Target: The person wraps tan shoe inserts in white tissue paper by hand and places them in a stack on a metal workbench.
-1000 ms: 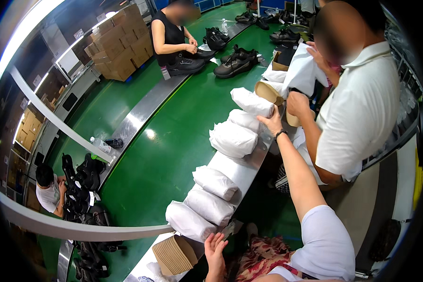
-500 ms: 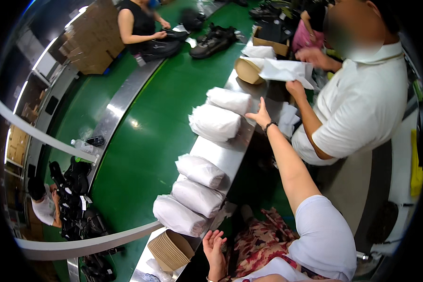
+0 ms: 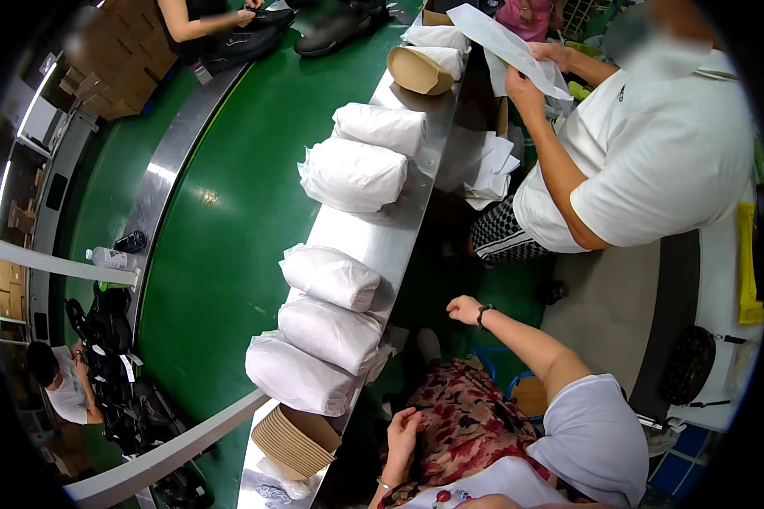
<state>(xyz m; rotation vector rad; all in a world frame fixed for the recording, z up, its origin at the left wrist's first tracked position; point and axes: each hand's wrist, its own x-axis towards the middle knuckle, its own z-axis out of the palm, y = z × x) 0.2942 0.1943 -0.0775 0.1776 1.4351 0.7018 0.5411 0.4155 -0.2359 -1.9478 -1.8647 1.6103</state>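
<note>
My left hand (image 3: 403, 436) hangs over my lap, beside the metal ledge, its fingers loosely curled and apart with nothing in them. My right hand (image 3: 464, 310) is held over the gap between the ledge and the co-worker; its fingers are drawn together and I see nothing in them. On the ledge to the left lie several white paper-wrapped bundles: a near group (image 3: 301, 373) close together, and two farther up, one of them a plump bundle (image 3: 354, 175). Nearest my left hand is a stack of curved brown cardboard pieces (image 3: 290, 443).
A metal ledge (image 3: 348, 231) edges the green belt (image 3: 221, 280). At the right a co-worker in a white shirt (image 3: 654, 161) holds a white paper sheet (image 3: 505, 53). Another brown cardboard stack (image 3: 416, 71) stands farther up. A pale rail (image 3: 174, 445) crosses the lower left.
My right hand has drawn back from beside the far bundles toward me, and its spread fingers have closed. My left hand's fingers have curled slightly. The co-worker has lifted and opened out the paper.
</note>
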